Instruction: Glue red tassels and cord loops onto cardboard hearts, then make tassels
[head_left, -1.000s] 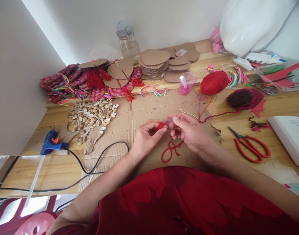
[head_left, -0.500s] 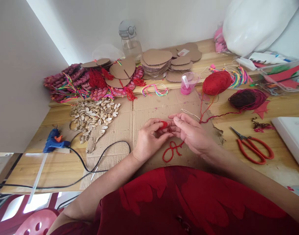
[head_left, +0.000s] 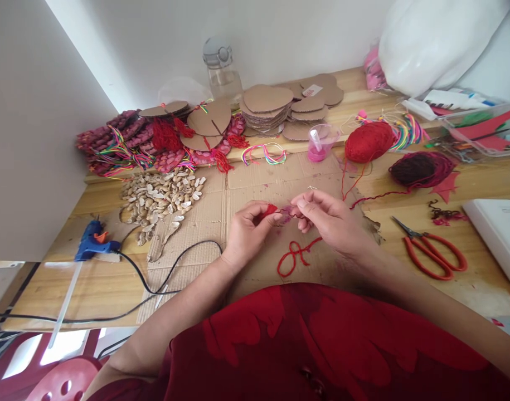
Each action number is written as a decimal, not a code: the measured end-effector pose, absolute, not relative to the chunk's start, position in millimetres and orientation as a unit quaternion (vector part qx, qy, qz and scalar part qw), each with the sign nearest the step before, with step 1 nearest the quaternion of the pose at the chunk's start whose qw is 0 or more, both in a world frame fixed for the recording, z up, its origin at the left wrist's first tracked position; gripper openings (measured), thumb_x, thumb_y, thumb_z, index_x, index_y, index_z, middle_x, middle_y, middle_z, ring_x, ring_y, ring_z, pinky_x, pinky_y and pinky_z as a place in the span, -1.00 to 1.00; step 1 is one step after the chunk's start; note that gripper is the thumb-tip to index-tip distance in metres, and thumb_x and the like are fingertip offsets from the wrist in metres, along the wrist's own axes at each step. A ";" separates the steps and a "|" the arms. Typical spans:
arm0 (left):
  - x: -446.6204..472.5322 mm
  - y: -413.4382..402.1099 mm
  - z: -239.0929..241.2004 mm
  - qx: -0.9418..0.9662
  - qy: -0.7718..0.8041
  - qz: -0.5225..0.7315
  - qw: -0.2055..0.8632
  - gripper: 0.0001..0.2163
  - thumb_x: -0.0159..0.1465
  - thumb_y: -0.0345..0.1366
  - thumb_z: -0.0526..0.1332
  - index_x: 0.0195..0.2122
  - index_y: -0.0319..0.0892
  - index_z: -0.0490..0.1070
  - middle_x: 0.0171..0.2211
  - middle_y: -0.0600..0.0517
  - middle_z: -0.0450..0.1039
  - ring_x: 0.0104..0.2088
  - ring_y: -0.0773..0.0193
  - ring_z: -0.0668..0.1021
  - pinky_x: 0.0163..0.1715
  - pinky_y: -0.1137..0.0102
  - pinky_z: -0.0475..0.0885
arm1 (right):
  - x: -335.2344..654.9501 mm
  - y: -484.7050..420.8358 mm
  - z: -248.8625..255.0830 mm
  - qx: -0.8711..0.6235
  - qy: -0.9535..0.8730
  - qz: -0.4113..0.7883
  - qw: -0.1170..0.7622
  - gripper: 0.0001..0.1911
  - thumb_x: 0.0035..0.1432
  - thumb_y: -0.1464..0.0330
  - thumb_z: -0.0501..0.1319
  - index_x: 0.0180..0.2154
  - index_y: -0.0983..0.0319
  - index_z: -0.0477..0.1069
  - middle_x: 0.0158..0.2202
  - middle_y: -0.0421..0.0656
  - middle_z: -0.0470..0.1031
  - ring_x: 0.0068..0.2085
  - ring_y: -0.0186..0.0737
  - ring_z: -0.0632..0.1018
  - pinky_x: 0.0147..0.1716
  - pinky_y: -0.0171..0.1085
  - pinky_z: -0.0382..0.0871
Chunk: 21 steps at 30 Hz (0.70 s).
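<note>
My left hand [head_left: 252, 228] pinches a small bundle of red yarn [head_left: 270, 210] between thumb and fingers. A thin dark red strand [head_left: 286, 213] runs from that bundle to my right hand [head_left: 321, 217], whose thumb and forefinger are closed on it. Below the hands, a loose loop of red yarn [head_left: 287, 266] lies on the cardboard mat [head_left: 255, 178]. Beyond my right hand sit a red yarn ball [head_left: 369, 141] and a dark maroon yarn ball [head_left: 422, 169], each trailing a strand toward the hands.
Orange-handled scissors [head_left: 434, 253] lie at right, near a white box [head_left: 497, 234]. Peanut shells [head_left: 163, 197] and a blue glue gun [head_left: 93, 242] with a black cord are at left. Cardboard shapes [head_left: 267, 103], a bottle [head_left: 222, 69] and a pink-tinted cup [head_left: 319, 146] stand behind.
My hands have drawn apart slightly, and the dark strand now stretches between them. The fingers of my right hand have curled in, and the left hand has shifted a little left.
</note>
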<state>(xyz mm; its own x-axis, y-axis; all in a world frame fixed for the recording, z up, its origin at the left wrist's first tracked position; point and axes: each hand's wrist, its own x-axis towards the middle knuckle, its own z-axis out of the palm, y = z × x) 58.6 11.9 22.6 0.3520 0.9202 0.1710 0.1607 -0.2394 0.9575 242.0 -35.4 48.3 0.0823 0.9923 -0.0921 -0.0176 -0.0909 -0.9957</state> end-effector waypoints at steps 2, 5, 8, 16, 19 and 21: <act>58.0 13.2 21.7 0.650 0.405 0.399 0.504 -0.84 0.26 -0.21 0.34 -0.36 -0.20 0.54 -0.36 0.01 0.49 -0.35 0.32 0.47 -0.30 0.41 0.36 | 244.5 -35.0 48.6 -0.549 -0.473 0.481 0.494 -0.76 0.24 0.16 0.25 -0.34 0.19 0.41 -0.38 -0.21 0.48 -0.53 -0.39 0.40 -0.51 -0.28 0.27; 58.7 12.8 21.5 0.614 0.395 0.399 0.555 -0.81 0.26 -0.19 0.35 -0.33 -0.23 0.51 -0.42 0.05 0.46 -0.42 0.38 0.44 -0.36 0.46 0.36 | 245.5 -35.5 49.5 -0.569 -0.493 0.447 0.482 -0.79 0.25 0.20 0.24 -0.36 0.19 0.44 -0.47 -0.23 0.43 -0.51 -0.36 0.38 -0.50 -0.28 0.22; 60.0 9.8 24.6 0.585 0.368 0.380 0.615 -0.76 0.24 -0.15 0.36 -0.31 -0.25 0.49 -0.43 0.05 0.48 -0.45 0.40 0.46 -0.38 0.46 0.40 | 244.3 -36.5 50.3 -0.582 -0.503 0.455 0.449 -0.82 0.24 0.23 0.22 -0.33 0.20 0.46 -0.60 -0.28 0.35 -0.55 -0.34 0.34 -0.54 -0.28 0.17; 58.9 5.2 30.5 0.554 0.291 0.296 0.721 -0.78 0.27 -0.19 0.31 -0.29 -0.25 0.39 -0.45 0.02 0.53 -0.44 0.35 0.57 -0.34 0.43 0.50 | 242.3 -35.9 50.5 -0.531 -0.531 0.530 0.395 -0.66 0.19 0.25 0.23 -0.04 0.22 0.55 -0.43 -0.19 0.57 -0.57 -0.37 0.36 -0.57 -0.31 0.20; 57.8 5.8 29.2 0.555 0.278 0.281 0.732 -0.81 0.27 -0.23 0.29 -0.30 -0.24 0.35 -0.45 0.01 0.54 -0.43 0.34 0.60 -0.32 0.42 0.52 | 241.4 -36.1 55.0 -0.516 -0.544 0.530 0.396 -0.74 0.17 0.29 0.23 -0.13 0.24 0.56 -0.52 -0.22 0.53 -0.59 -0.39 0.35 -0.61 -0.33 0.15; 57.3 5.9 29.2 0.561 0.280 0.274 0.729 -0.83 0.27 -0.25 0.28 -0.32 -0.23 0.34 -0.44 0.01 0.54 -0.42 0.33 0.60 -0.32 0.41 0.53 | 240.4 -36.9 57.3 -0.513 -0.550 0.523 0.399 -0.81 0.16 0.30 0.24 -0.21 0.24 0.54 -0.61 -0.28 0.45 -0.62 -0.40 0.34 -0.63 -0.34 0.11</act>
